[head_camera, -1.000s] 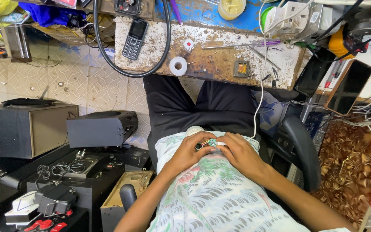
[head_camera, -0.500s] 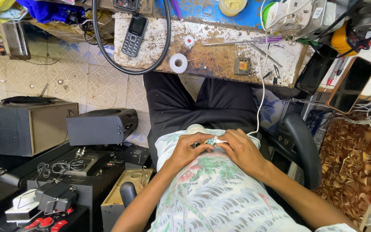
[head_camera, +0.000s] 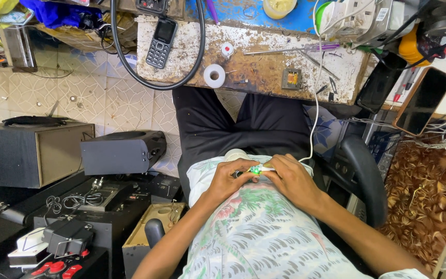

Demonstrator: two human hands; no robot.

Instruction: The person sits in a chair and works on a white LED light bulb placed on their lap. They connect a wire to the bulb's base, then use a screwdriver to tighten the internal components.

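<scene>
Both the left hand (head_camera: 229, 180) and right hand (head_camera: 291, 178) pinch a small green part (head_camera: 255, 169) together over the lap. Ahead, a scarred workbench (head_camera: 264, 70) bears a keypad phone (head_camera: 161, 35) and tape roll (head_camera: 214, 76); speaker boxes (head_camera: 32, 152) crowd the tiled floor (head_camera: 114, 106).

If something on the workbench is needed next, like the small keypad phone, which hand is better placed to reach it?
Probably the left hand: the keypad phone lies on the workbench's left part. The right hand holds the small green part and white cable.

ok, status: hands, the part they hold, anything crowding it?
Left hand and right hand pinch small green part over lap. White cable runs from it up to workbench. Nothing crowding.
</scene>
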